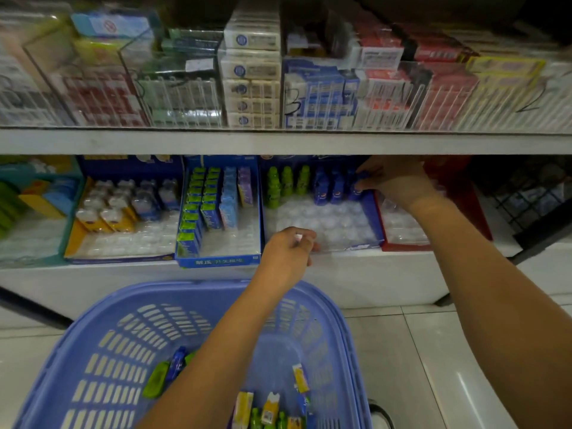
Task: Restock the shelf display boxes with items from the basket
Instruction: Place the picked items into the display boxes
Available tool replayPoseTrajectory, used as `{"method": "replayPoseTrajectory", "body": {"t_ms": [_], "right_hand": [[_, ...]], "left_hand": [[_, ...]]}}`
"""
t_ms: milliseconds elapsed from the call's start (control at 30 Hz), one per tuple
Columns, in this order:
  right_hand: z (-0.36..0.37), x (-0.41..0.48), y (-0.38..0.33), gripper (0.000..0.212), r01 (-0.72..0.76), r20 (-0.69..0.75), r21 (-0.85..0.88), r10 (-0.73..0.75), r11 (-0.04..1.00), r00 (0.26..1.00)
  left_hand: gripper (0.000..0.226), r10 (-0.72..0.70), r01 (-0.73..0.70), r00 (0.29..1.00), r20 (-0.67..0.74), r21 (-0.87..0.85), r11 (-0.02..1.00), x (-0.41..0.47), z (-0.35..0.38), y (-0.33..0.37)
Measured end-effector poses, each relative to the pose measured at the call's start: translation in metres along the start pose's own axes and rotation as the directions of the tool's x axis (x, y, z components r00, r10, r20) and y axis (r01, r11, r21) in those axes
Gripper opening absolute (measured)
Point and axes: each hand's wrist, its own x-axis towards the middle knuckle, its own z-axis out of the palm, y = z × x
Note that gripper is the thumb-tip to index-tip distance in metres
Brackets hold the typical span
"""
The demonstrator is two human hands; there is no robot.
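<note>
Our right hand (393,181), reaching to 2 o'clock under the shelf (278,142), pinched a blue bottle (356,184) in the box (375,219). Our left hand (288,252) curled at the box's 6 o'clock rim; we could not tell its hold. The basket (185,289) lay at 6 o'clock. The next box (216,261) read "解压".

1. The shelf edge (309,142) above the right hand (393,181) hides the hand's top. The fingers cover part of a blue bottle (356,188).
2. Whether the left hand (288,255) pinches anything is too blurred to tell.
3. Below the left hand, the basket (93,351) is cut off by the frame's bottom edge. The forearm hides some packets (270,408).
</note>
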Motion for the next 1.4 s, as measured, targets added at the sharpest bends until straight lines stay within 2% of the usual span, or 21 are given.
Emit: {"method": "replayPoseTrajectory", "body": {"t_ms": [233,367,467,533,600,667,767,833,900,967,1000,1067,1100,1167,1233,1300,1400], "right_hand": [[0.003,0.009,0.006,0.037,0.036,0.031,-0.033,-0.035,0.999,0.999],[0.007,0.013,0.005,0.042,0.034,0.092,-0.132,-0.022,0.991,0.996],[0.011,0.014,0.000,0.045,0.022,0.083,-0.183,-0.007,0.983,0.996],[0.012,0.012,-0.003,0.045,0.007,0.088,-0.198,0.011,0.980,0.996],[0.010,0.007,-0.004,0.043,-0.001,0.081,-0.211,0.018,0.977,0.997],[0.012,-0.001,-0.005,0.043,-0.003,0.003,-0.230,0.003,0.973,1.000],[0.020,-0.022,-0.023,0.032,0.029,-0.131,-0.117,-0.044,0.993,0.990],[0.024,-0.041,-0.045,0.015,0.059,-0.054,-0.015,-0.060,0.998,0.997],[0.027,-0.064,-0.069,0.014,0.015,0.156,0.149,-0.038,0.989,0.987],[0.032,-0.089,-0.090,0.027,-0.156,0.382,0.350,0.011,0.924,0.924],[0.036,-0.100,-0.099,0.032,-0.240,0.478,0.402,0.021,0.884,0.878],[0.051,-0.121,-0.115,0.033,-0.311,0.589,0.453,-0.019,0.836,0.808],[0.060,-0.129,-0.121,0.029,-0.306,0.591,0.494,-0.056,0.814,0.805],[0.076,-0.142,-0.130,0.026,-0.271,0.514,0.604,-0.105,0.750,0.851],[0.087,-0.150,-0.134,0.025,-0.237,0.399,0.700,-0.094,0.674,0.912],[0.094,-0.155,-0.137,0.018,-0.189,0.284,0.765,-0.060,0.615,0.957],[0.105,-0.158,-0.140,0.006,-0.062,0.102,0.754,-0.023,0.653,0.995]], "left_hand": [[0.017,-0.045,0.046,0.999,0.022,-0.027,0.999,0.000,0.001,0.002],[0.019,-0.061,0.062,0.998,0.026,-0.054,0.997,0.000,0.000,0.000],[0.027,-0.155,0.163,0.986,0.054,-0.182,0.970,0.000,-0.002,0.006],[0.036,-0.245,0.296,0.955,0.168,-0.456,0.840,-0.003,-0.007,0.013],[0.038,-0.224,0.370,0.928,0.297,-0.673,0.641,-0.008,-0.014,0.018],[0.038,-0.161,0.392,0.917,0.364,-0.751,0.532,-0.017,-0.024,0.020],[0.038,-0.106,0.380,0.921,0.375,-0.801,0.463,-0.030,-0.038,0.020],[0.030,-0.113,0.319,0.946,0.302,-0.826,0.465,-0.039,-0.045,0.019],[0.024,-0.110,0.190,0.982,0.155,-0.853,0.487,-0.045,-0.051,0.016],[0.024,-0.095,0.050,0.996,0.002,-0.861,0.507,-0.052,-0.057,0.014],[0.025,-0.081,-0.010,0.995,-0.061,-0.854,0.520,-0.056,-0.059,0.014],[0.024,-0.052,-0.100,0.987,-0.154,-0.829,0.550,-0.063,-0.063,0.013],[0.021,-0.040,-0.128,0.982,-0.183,-0.810,0.572,-0.066,-0.064,0.012],[0.016,-0.029,-0.155,0.975,-0.220,-0.770,0.619,-0.072,-0.067,0.011],[0.015,-0.010,-0.172,0.971,-0.237,-0.731,0.661,-0.074,-0.072,0.008],[0.023,0.016,-0.178,0.972,-0.236,-0.686,0.706,-0.076,-0.079,0.005],[0.029,0.047,-0.158,0.981,-0.188,-0.641,0.751,-0.082,-0.091,0.000]]}}
